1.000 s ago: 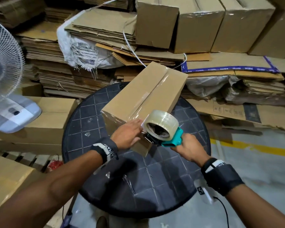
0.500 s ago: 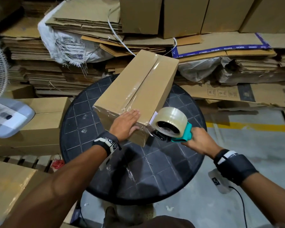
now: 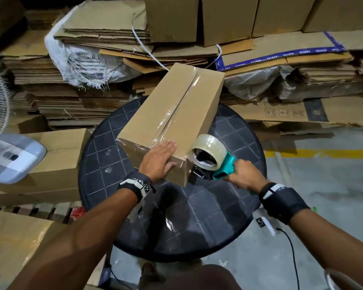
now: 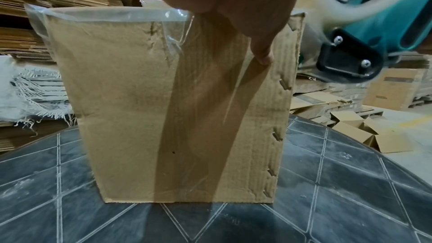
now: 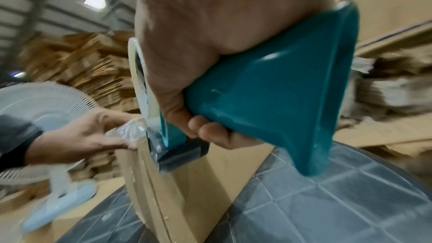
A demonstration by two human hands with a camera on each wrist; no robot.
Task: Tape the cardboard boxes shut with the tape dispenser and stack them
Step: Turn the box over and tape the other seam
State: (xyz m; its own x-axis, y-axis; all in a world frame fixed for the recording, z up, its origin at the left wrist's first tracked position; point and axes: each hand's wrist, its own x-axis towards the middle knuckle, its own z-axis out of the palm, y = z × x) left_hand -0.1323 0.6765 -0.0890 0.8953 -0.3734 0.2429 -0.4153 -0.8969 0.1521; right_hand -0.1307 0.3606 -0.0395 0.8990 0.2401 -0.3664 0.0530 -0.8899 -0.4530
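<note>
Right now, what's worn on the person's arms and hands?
Both hands are bare, forearms unsleeved. The left hand has a black wristband with white panels carrying square black-and-white code markers. The right hand has a wider black wrist wrap with a white patch; a white tagged unit with a black cable hangs below it.

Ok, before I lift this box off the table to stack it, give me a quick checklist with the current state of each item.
1. Top seam of the box taped along its length: ok.
2. Tape carried down over the near end: ok.
3. Left hand flat on the box, steadying it: ok.
4. Tape cut free from the tape dispenser: cannot tell.
5. Right hand free for lifting: not ok, it grips the dispenser.
6. Box resting fully on the table: ok.
</note>
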